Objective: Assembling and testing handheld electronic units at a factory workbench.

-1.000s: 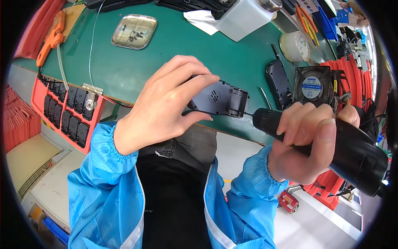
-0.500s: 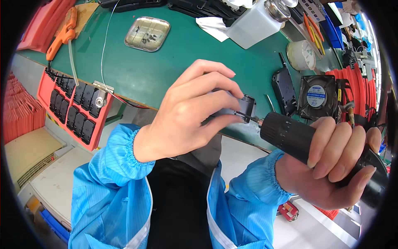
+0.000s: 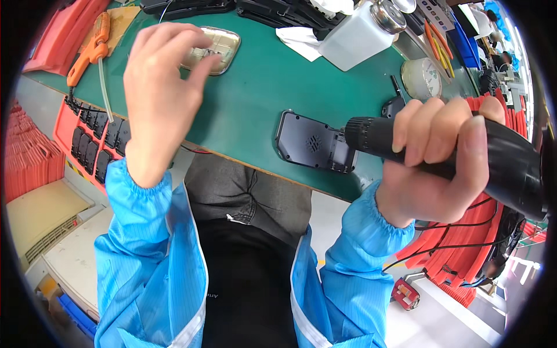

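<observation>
My right hand (image 3: pixel 435 168) is wrapped around a black electric screwdriver (image 3: pixel 374 134). The driver's nose points left, over the right end of a black plastic device housing (image 3: pixel 299 142); its bit is hidden from view. That housing lies flat on the green mat, with a round speaker-hole pattern in its middle and holes along its border. My left hand (image 3: pixel 162 87) is over the near left side of a shallow metal dish (image 3: pixel 230 40) holding small dark parts that look like screws. Thumb and fingers are apart, and nothing shows between them.
An orange glue gun (image 3: pixel 93 49) lies at the far left, above a red tray (image 3: pixel 65 130) of black parts. A white bottle (image 3: pixel 362 37) with a metal cap stands at the back beside a tape roll (image 3: pixel 420 78). Red sheets (image 3: pixel 464 232) are stacked at the right.
My left hand has let go of the black housing and moved left and away to the metal dish. The housing now lies on the mat. My right hand has shifted the screwdriver up and slightly left.
</observation>
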`<state>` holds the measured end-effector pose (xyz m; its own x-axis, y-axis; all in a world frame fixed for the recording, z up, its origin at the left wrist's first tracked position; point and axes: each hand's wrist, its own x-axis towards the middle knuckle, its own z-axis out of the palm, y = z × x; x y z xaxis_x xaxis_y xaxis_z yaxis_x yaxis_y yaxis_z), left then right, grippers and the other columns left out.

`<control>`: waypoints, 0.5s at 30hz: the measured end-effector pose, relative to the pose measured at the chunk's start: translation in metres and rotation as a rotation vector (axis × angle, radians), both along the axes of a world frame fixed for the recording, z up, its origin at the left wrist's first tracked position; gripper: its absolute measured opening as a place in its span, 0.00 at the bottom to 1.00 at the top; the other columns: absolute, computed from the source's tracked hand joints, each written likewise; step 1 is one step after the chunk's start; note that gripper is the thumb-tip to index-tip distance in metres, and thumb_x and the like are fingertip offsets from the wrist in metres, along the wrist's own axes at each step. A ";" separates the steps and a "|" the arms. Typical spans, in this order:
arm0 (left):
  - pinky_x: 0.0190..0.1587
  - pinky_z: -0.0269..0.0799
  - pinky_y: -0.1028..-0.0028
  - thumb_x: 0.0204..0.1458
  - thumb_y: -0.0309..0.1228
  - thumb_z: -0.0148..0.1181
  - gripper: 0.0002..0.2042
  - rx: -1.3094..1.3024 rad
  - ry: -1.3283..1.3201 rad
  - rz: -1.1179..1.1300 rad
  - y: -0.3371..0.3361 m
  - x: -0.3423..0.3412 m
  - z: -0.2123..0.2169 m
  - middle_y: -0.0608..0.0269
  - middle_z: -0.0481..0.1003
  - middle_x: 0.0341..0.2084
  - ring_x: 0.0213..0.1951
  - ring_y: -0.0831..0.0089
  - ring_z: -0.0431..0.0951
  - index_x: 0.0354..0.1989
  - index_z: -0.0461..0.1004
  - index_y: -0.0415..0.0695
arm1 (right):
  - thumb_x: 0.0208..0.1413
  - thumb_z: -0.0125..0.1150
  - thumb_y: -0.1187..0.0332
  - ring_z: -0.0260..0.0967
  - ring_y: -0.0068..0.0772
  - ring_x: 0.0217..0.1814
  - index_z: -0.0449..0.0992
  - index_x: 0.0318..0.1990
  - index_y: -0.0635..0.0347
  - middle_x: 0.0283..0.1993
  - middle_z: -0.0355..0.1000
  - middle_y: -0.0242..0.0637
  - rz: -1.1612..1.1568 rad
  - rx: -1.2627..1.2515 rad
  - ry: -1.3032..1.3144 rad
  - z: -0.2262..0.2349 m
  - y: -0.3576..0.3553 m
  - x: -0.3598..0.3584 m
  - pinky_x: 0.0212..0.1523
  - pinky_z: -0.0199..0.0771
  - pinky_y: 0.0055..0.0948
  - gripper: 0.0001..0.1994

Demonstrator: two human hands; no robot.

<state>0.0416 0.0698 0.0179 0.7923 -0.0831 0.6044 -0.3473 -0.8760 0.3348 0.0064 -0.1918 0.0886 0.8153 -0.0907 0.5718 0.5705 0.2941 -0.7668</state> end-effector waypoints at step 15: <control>0.58 0.74 0.55 0.35 0.33 0.81 0.33 -0.273 0.324 -0.672 -0.070 -0.045 -0.014 0.53 0.77 0.51 0.57 0.49 0.75 0.54 0.78 0.37 | 0.66 0.51 0.68 0.52 0.23 0.16 0.65 0.56 0.62 0.21 0.58 0.30 0.065 -0.107 -0.003 -0.006 0.008 0.012 0.22 0.61 0.30 0.14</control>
